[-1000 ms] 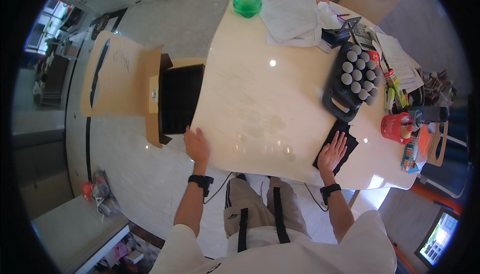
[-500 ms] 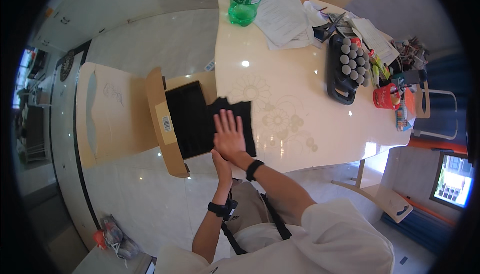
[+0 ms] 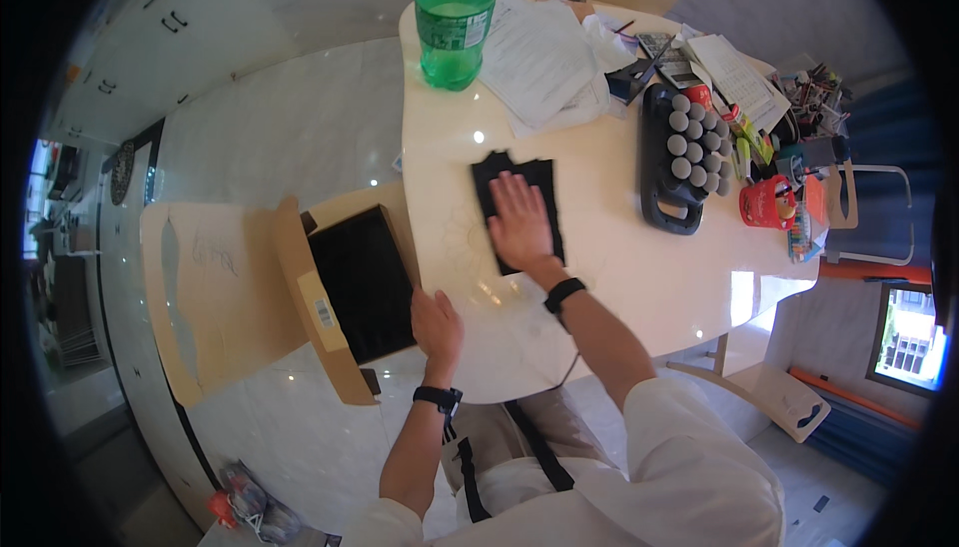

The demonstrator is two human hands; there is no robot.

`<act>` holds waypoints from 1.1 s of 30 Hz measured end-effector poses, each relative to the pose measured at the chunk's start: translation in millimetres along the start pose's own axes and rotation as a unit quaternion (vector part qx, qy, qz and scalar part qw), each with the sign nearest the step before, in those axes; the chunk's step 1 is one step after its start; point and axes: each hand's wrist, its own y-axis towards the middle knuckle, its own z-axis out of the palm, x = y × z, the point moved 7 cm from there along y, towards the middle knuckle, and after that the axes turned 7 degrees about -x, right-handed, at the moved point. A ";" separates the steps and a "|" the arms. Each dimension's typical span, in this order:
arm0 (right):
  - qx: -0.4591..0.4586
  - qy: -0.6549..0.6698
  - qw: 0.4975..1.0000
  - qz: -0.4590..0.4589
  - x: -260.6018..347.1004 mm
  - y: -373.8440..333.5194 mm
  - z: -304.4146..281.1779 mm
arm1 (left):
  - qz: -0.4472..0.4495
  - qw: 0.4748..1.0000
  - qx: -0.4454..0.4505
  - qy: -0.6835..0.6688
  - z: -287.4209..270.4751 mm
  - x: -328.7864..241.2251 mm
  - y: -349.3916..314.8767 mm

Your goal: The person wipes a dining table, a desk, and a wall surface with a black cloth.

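A wiping step seems in hand: the right hand (image 3: 520, 224) lies spread on the black cloth (image 3: 541, 179); a stroke calls for even pressure. The left hand (image 3: 438, 328), loosely spread, perhaps touches the box (image 3: 300, 267).

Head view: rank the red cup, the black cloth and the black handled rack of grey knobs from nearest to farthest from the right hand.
1. Black cloth: directly under the right hand.
2. Black handled rack: to the hand's right.
3. Red cup: farther right, past both.
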 end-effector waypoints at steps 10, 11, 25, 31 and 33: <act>-0.051 -0.137 0.971 0.189 -215.2 10.9 -22.4 | -0.055 0.995 0.011 0.081 5.5 -3.6 -6.1; -0.048 -0.136 0.972 0.187 -214.0 10.1 -18.4 | -0.056 0.995 0.013 0.081 5.7 -1.9 -6.2; 0.029 -0.135 0.987 0.079 -56.2 4.6 7.2 | -0.021 0.997 -0.021 0.070 1.0 -8.1 -5.5; 0.057 0.021 0.996 -0.060 82.8 11.1 18.2 | -0.026 0.997 -0.018 0.067 2.2 -7.6 -6.2; 0.045 0.029 0.996 -0.072 90.8 32.7 22.4 | -0.023 0.997 -0.028 0.070 0.8 -3.4 -7.9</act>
